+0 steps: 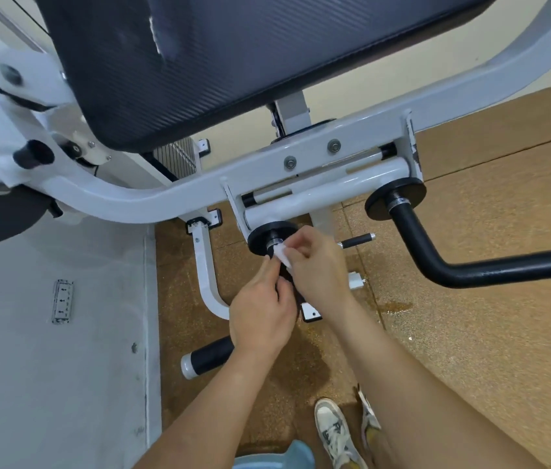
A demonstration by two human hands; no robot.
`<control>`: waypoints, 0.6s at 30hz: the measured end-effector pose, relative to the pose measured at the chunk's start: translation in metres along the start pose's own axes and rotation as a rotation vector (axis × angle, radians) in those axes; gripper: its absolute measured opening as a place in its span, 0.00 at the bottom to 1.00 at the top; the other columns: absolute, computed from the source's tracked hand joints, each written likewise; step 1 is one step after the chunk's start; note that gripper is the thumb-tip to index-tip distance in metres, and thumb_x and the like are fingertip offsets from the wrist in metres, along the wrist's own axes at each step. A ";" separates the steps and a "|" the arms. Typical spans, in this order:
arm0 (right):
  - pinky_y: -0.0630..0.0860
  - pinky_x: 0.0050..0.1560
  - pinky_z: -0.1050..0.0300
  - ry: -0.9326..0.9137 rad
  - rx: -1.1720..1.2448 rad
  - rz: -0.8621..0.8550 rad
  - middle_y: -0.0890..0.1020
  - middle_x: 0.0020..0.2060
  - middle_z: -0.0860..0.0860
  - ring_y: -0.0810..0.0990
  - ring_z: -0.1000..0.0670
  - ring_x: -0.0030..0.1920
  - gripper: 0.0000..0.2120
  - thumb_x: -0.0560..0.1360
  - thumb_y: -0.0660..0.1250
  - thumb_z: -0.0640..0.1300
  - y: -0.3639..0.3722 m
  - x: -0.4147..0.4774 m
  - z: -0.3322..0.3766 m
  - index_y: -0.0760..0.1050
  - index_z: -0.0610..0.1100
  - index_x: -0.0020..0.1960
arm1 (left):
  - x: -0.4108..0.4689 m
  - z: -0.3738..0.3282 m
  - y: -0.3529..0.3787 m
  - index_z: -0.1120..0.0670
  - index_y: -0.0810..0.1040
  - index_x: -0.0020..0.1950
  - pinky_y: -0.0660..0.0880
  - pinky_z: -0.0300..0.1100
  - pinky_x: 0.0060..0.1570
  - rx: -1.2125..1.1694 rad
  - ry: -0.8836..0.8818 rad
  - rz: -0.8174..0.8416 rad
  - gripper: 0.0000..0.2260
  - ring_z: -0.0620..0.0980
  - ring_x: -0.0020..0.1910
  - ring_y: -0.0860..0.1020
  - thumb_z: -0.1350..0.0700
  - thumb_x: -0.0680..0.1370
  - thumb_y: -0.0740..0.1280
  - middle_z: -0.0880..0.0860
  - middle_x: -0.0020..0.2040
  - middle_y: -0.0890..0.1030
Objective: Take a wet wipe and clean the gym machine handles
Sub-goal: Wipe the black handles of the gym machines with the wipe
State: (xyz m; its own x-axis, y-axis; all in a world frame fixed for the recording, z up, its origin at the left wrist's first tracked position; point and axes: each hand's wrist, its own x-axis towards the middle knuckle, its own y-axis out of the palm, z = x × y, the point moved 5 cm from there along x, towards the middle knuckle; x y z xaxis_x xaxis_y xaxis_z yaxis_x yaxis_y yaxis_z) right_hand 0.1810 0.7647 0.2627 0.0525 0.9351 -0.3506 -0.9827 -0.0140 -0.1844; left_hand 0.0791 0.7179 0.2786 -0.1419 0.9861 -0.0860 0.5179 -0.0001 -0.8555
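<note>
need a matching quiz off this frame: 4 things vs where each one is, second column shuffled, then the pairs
Things:
1. wipe
2. bent black handle
3. wall socket
4. black pad

Places:
A. on the grey wall, at the left
B. at the top of the view, above the white frame
C. pinched by the right hand, next to the black disc
D. sticking out to the right, nothing touching it

Pairs: 1-C, 2-D, 3-A, 4-B
</note>
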 end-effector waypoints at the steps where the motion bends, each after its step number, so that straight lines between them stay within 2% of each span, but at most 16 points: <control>1: 0.78 0.42 0.60 0.028 0.086 0.021 0.81 0.34 0.50 0.79 0.54 0.37 0.05 0.74 0.66 0.39 -0.006 -0.006 0.003 0.76 0.46 0.41 | 0.001 0.001 0.000 0.43 0.72 0.63 0.76 0.48 0.36 -0.011 -0.018 0.004 0.15 0.49 0.38 0.79 0.55 0.80 0.55 0.46 0.43 0.82; 2: 0.80 0.45 0.54 0.076 0.174 0.018 0.81 0.34 0.47 0.80 0.50 0.37 0.05 0.74 0.67 0.39 -0.013 -0.012 0.006 0.76 0.46 0.41 | 0.001 0.003 -0.001 0.44 0.73 0.65 0.77 0.48 0.40 -0.026 -0.050 0.009 0.15 0.50 0.43 0.80 0.54 0.80 0.55 0.47 0.45 0.82; 3: 0.81 0.47 0.50 0.125 0.250 0.006 0.82 0.36 0.45 0.80 0.47 0.38 0.05 0.75 0.67 0.39 -0.023 -0.020 0.010 0.76 0.46 0.42 | 0.002 0.006 -0.002 0.46 0.72 0.68 0.77 0.48 0.48 -0.052 -0.099 0.026 0.16 0.51 0.50 0.80 0.53 0.81 0.55 0.48 0.52 0.82; 5: 0.81 0.48 0.50 0.198 0.382 -0.020 0.81 0.39 0.44 0.81 0.47 0.40 0.05 0.76 0.66 0.37 -0.042 -0.040 0.020 0.76 0.46 0.43 | 0.003 0.010 -0.004 0.49 0.73 0.68 0.72 0.45 0.59 -0.196 -0.214 0.085 0.16 0.49 0.61 0.75 0.52 0.82 0.55 0.48 0.62 0.79; 6: 0.80 0.46 0.52 0.215 0.433 -0.025 0.81 0.39 0.46 0.80 0.48 0.40 0.05 0.76 0.66 0.36 -0.051 -0.053 0.028 0.76 0.45 0.45 | 0.003 0.008 -0.010 0.49 0.76 0.65 0.69 0.42 0.59 -0.290 -0.262 0.094 0.15 0.49 0.62 0.74 0.53 0.82 0.55 0.48 0.63 0.77; 9: 0.79 0.42 0.55 0.194 0.445 -0.045 0.82 0.43 0.44 0.82 0.48 0.40 0.04 0.74 0.69 0.38 -0.071 -0.093 0.054 0.79 0.42 0.49 | -0.016 -0.013 -0.040 0.48 0.80 0.49 0.69 0.41 0.49 -0.598 -0.405 0.101 0.12 0.50 0.55 0.76 0.51 0.82 0.58 0.49 0.53 0.79; 11: 0.79 0.43 0.54 0.117 0.369 -0.071 0.83 0.44 0.42 0.83 0.46 0.42 0.05 0.73 0.71 0.39 -0.083 -0.115 0.076 0.80 0.41 0.49 | -0.044 -0.045 -0.057 0.54 0.82 0.48 0.75 0.44 0.48 -0.969 -0.438 0.293 0.18 0.51 0.47 0.80 0.46 0.82 0.57 0.54 0.46 0.82; 13: 0.80 0.41 0.55 0.009 0.225 -0.090 0.83 0.40 0.44 0.82 0.48 0.40 0.03 0.72 0.72 0.39 -0.095 -0.137 0.101 0.80 0.42 0.46 | -0.074 -0.076 -0.072 0.58 0.82 0.51 0.76 0.46 0.44 -1.272 -0.405 0.469 0.18 0.51 0.39 0.79 0.45 0.79 0.61 0.56 0.39 0.81; 15: 0.81 0.40 0.55 -0.068 0.146 -0.064 0.84 0.38 0.44 0.82 0.49 0.38 0.03 0.71 0.72 0.37 -0.102 -0.157 0.123 0.81 0.42 0.44 | -0.093 -0.090 -0.089 0.58 0.82 0.48 0.74 0.42 0.41 -1.356 -0.334 0.472 0.11 0.48 0.34 0.75 0.51 0.74 0.68 0.52 0.34 0.79; 18: 0.79 0.38 0.62 -0.092 0.123 0.027 0.83 0.39 0.42 0.82 0.52 0.37 0.05 0.72 0.71 0.35 -0.113 -0.180 0.146 0.81 0.41 0.47 | -0.103 -0.095 -0.115 0.56 0.81 0.39 0.73 0.40 0.39 -1.427 -0.267 0.383 0.05 0.45 0.32 0.74 0.55 0.71 0.69 0.50 0.31 0.78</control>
State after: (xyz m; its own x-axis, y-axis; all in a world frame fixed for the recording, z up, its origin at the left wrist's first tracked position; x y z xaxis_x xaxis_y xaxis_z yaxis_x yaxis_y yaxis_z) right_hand 0.2570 0.6499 0.4805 0.0149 0.9635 -0.2671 -0.9982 -0.0013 -0.0605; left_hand 0.1145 0.6319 0.4349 0.1244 0.9052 -0.4063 0.9006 0.0688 0.4291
